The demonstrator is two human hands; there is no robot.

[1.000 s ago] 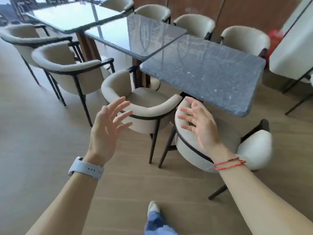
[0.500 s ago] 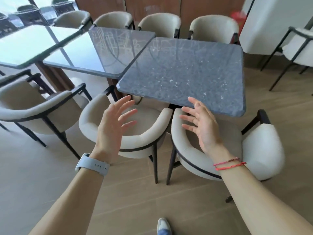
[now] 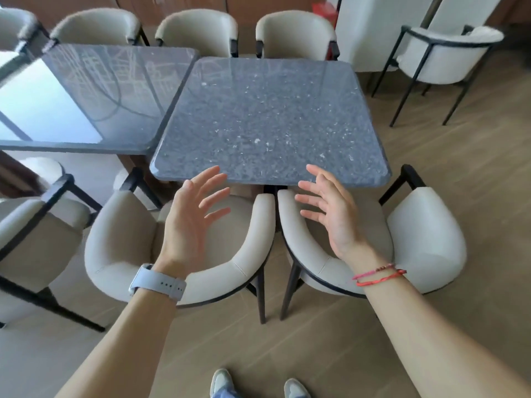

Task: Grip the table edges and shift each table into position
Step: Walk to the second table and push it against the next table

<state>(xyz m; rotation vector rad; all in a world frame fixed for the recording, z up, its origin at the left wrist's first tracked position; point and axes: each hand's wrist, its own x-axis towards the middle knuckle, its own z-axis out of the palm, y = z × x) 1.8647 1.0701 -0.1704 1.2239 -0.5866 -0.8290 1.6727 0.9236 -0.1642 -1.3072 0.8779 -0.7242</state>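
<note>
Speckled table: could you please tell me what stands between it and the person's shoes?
Head view: the left chair and right chair, side by side.

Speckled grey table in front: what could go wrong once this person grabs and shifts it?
The left hand and right hand must reach the speckled table over the left chair and right chair tucked at its near edge, so the grip may be awkward and the chairs could get bumped. The glossy table sits close on its left; a shift that way might knock the tops together.
</note>
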